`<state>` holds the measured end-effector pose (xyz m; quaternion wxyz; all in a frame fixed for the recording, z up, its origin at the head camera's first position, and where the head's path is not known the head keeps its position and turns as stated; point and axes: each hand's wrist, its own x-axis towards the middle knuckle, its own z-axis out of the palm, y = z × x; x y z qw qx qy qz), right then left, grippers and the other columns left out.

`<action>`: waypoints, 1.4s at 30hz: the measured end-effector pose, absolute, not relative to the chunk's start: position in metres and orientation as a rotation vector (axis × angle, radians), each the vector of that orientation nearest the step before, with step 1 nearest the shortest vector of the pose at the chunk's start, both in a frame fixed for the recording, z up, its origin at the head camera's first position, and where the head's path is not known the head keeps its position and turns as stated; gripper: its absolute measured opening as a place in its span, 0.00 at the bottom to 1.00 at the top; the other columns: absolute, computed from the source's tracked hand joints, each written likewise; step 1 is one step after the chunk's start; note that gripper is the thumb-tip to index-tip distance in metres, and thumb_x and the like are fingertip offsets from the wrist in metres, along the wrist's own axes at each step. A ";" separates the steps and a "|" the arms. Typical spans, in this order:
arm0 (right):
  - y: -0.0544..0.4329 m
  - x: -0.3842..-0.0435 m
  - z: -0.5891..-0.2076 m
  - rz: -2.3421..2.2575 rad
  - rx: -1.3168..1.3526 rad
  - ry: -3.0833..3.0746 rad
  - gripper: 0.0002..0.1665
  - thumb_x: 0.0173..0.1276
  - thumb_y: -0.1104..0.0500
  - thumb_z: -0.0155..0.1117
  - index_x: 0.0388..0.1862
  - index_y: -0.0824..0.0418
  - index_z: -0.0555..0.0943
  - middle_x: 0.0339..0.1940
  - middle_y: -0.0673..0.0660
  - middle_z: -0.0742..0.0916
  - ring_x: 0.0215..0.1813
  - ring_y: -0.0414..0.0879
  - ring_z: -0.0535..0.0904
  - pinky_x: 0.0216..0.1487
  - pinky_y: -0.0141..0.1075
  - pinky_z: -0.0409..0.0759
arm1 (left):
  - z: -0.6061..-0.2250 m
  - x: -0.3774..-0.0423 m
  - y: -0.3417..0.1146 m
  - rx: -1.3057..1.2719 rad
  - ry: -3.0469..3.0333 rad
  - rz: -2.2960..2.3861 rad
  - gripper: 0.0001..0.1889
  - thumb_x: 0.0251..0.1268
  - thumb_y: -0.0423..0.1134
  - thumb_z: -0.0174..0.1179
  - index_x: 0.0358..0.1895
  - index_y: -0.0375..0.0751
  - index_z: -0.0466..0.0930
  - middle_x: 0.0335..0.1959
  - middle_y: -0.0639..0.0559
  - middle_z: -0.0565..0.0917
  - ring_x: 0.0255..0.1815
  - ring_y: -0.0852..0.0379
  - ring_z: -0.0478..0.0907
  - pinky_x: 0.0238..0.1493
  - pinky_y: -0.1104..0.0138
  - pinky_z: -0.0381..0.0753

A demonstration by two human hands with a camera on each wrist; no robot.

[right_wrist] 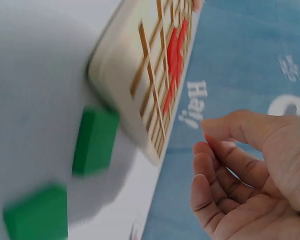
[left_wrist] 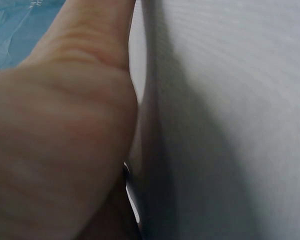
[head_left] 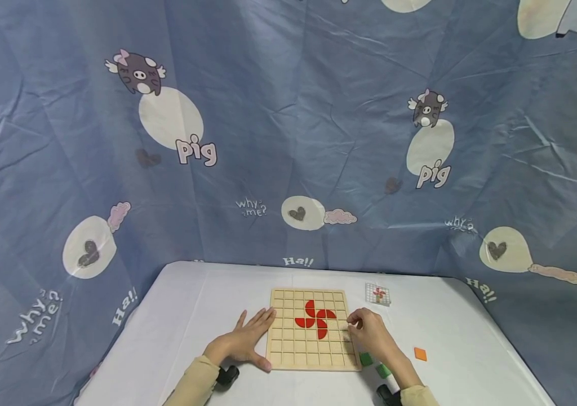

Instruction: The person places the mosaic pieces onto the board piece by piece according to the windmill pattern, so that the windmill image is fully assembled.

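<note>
A square wooden grid board (head_left: 288,359) lies on the white table. Several red quarter-round pieces (head_left: 322,328) form a pinwheel on it. My left hand (head_left: 245,340) lies spread along the board's left side, fingertips and thumb at its edge; in the left wrist view the palm side (left_wrist: 65,135) fills much of the picture. Beside the board's right edge is my right hand (head_left: 371,334), its fingers loosely bent. The right wrist view shows thumb and forefinger of the right hand (right_wrist: 255,165) close together, with no piece visible between them.
Green blocks (head_left: 365,359) (right_wrist: 95,142) lie near the board's lower right corner, partly under the right forearm. An orange square piece (head_left: 420,354) is farther right. A small pattern card (head_left: 377,294) lies behind the right hand. Blue printed cloth (head_left: 288,141) hangs behind the table.
</note>
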<state>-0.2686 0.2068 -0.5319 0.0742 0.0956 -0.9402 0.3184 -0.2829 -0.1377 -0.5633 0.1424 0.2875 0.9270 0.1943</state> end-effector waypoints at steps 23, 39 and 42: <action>0.328 -0.238 -0.527 0.877 0.080 -3.084 0.29 0.45 0.62 0.71 0.50 0.64 0.76 0.46 0.56 0.78 0.48 0.51 0.73 0.45 0.45 0.76 | -0.564 -0.282 -0.140 0.861 2.676 0.558 0.68 0.37 0.71 0.67 0.78 0.40 0.40 0.80 0.44 0.41 0.80 0.43 0.38 0.74 0.36 0.29; 0.366 -0.234 -0.540 0.791 0.003 -3.144 0.34 0.43 0.59 0.73 0.51 0.69 0.74 0.47 0.59 0.79 0.50 0.54 0.75 0.54 0.54 0.76 | -0.565 -0.284 -0.140 0.856 2.682 0.554 0.68 0.36 0.72 0.67 0.78 0.40 0.40 0.80 0.45 0.41 0.80 0.44 0.37 0.74 0.37 0.29; 0.365 -0.233 -0.538 0.807 0.002 -3.141 0.34 0.43 0.59 0.74 0.51 0.69 0.75 0.47 0.59 0.79 0.49 0.53 0.76 0.52 0.53 0.77 | -0.565 -0.283 -0.140 0.860 2.679 0.560 0.68 0.36 0.71 0.67 0.78 0.40 0.40 0.80 0.45 0.41 0.80 0.44 0.37 0.74 0.37 0.29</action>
